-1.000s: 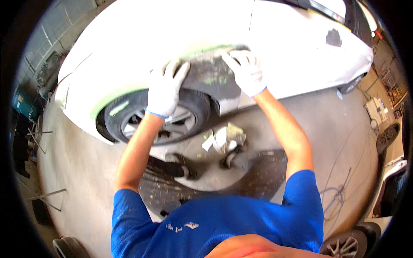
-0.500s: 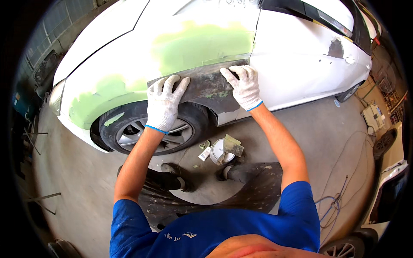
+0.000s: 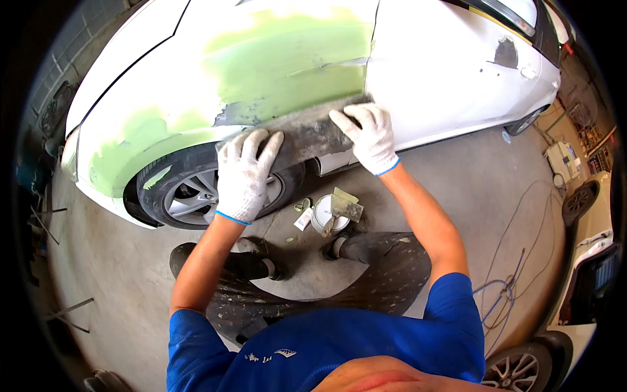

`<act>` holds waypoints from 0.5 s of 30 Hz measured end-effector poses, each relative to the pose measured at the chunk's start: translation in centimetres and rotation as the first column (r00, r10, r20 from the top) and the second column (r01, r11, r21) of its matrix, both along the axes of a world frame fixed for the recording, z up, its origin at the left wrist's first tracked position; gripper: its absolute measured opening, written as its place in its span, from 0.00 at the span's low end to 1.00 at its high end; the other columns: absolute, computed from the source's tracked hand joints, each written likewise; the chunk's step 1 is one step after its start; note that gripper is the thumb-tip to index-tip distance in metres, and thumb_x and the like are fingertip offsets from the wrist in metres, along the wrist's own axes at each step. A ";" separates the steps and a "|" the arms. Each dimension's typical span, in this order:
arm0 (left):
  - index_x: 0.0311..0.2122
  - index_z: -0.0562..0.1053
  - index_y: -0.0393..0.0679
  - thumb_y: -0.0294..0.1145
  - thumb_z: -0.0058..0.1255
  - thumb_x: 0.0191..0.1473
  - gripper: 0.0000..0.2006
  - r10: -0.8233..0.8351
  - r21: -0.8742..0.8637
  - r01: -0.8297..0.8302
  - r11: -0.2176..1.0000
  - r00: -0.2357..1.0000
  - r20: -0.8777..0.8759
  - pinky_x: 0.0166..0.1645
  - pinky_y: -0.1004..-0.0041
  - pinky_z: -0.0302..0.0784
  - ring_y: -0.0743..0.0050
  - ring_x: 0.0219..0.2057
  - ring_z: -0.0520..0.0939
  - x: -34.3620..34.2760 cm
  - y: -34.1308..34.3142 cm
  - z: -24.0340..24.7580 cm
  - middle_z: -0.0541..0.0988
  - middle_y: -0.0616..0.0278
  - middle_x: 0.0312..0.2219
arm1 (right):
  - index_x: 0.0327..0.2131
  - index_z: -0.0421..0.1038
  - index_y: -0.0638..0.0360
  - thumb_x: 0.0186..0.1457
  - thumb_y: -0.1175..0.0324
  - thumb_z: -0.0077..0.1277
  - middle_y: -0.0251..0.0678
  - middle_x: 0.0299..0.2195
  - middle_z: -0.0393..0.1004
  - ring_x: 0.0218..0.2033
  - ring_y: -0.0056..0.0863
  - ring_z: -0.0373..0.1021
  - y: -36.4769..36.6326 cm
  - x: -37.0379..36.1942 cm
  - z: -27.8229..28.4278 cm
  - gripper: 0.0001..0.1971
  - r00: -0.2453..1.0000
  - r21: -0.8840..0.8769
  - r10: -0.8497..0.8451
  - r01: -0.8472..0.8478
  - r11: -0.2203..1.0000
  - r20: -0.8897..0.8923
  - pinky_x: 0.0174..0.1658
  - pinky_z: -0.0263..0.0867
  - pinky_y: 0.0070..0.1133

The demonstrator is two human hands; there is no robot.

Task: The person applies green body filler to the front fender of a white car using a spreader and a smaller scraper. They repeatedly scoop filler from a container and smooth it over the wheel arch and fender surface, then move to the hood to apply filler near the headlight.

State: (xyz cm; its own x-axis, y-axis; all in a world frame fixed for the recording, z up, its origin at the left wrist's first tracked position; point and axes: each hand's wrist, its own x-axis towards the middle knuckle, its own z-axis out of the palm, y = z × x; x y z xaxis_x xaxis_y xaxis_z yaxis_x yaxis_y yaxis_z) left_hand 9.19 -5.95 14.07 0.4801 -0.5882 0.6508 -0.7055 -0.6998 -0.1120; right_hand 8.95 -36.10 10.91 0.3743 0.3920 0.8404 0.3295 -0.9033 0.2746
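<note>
Both my gloved hands grip a long, dark, flat filler spreader (image 3: 308, 134) at the lower side of the white car's front fender. My left hand (image 3: 245, 176) closes over its left end, above the front wheel (image 3: 202, 196). At the right end, near the door seam, my right hand (image 3: 372, 137) pinches it between thumb and fingers. The spreader slants up to the right and hides part of the wheel arch. Above it lies a broad patch of light green filler (image 3: 287, 75), with a bare dark spot (image 3: 234, 115) at its lower left.
On the floor between my feet and the wheel stands a round can (image 3: 321, 215) with flat scrapers (image 3: 346, 206) on top, beside a white tube (image 3: 303, 219). A blue hose (image 3: 506, 294) lies coiled at right, near another car (image 3: 591, 261). Metal stand legs (image 3: 72, 310) are at left.
The spreader has moved down the fender in both hands, uncovering more green filler and the dark spot. The whole car has shifted up and left in the view.
</note>
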 end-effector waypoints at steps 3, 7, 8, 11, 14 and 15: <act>0.61 0.70 0.54 0.19 0.50 0.39 0.38 0.029 0.029 -0.030 0.999 0.999 0.047 0.62 0.54 0.62 0.54 0.56 0.69 0.9 -0.5 2.7 0.70 0.60 0.55 | 0.55 0.74 0.37 0.47 0.71 0.55 0.26 0.43 0.69 0.47 0.31 0.65 0.2 1.6 2.3 0.28 0.993 -0.013 -0.042 0.044 0.999 0.106 0.53 0.64 0.35; 0.62 0.69 0.56 0.17 0.51 0.36 0.41 0.065 0.025 -0.068 0.997 0.993 0.102 0.62 0.54 0.62 0.52 0.57 0.69 2.0 -0.4 3.6 0.69 0.59 0.57 | 0.54 0.74 0.36 0.47 0.72 0.55 0.26 0.44 0.69 0.47 0.31 0.65 0.4 3.0 3.8 0.28 0.991 -0.016 -0.027 0.030 0.999 0.131 0.54 0.64 0.34; 0.62 0.69 0.57 0.17 0.52 0.36 0.41 0.069 0.023 -0.072 0.997 0.991 0.111 0.62 0.54 0.62 0.52 0.57 0.68 2.1 -0.3 3.7 0.69 0.59 0.57 | 0.54 0.74 0.36 0.47 0.72 0.55 0.26 0.43 0.69 0.47 0.31 0.65 0.5 3.3 3.9 0.28 0.991 -0.017 -0.026 0.029 0.999 0.135 0.54 0.64 0.34; 0.63 0.69 0.57 0.17 0.52 0.36 0.42 0.079 0.022 -0.081 0.996 0.994 0.075 0.62 0.53 0.62 0.51 0.56 0.68 2.2 -0.2 3.5 0.69 0.59 0.57 | 0.54 0.74 0.36 0.46 0.71 0.55 0.26 0.43 0.69 0.48 0.31 0.65 0.6 3.9 3.8 0.28 0.991 -0.027 -0.017 0.021 0.999 0.135 0.54 0.64 0.34; 0.63 0.69 0.58 0.16 0.52 0.36 0.42 0.088 0.018 -0.089 0.996 0.994 0.072 0.62 0.53 0.62 0.51 0.56 0.68 2.2 0.0 3.3 0.69 0.59 0.57 | 0.54 0.74 0.36 0.45 0.71 0.55 0.25 0.43 0.69 0.48 0.31 0.65 0.8 4.0 3.7 0.28 0.989 -0.029 -0.015 0.020 0.999 0.146 0.54 0.64 0.34; 0.63 0.69 0.58 0.16 0.52 0.36 0.42 0.083 0.011 -0.084 0.996 0.994 0.076 0.62 0.53 0.62 0.50 0.56 0.68 2.2 0.0 3.2 0.69 0.59 0.57 | 0.54 0.74 0.36 0.45 0.70 0.55 0.25 0.44 0.69 0.48 0.30 0.65 0.9 4.1 3.7 0.28 0.988 -0.026 -0.014 0.019 1.000 0.152 0.54 0.64 0.34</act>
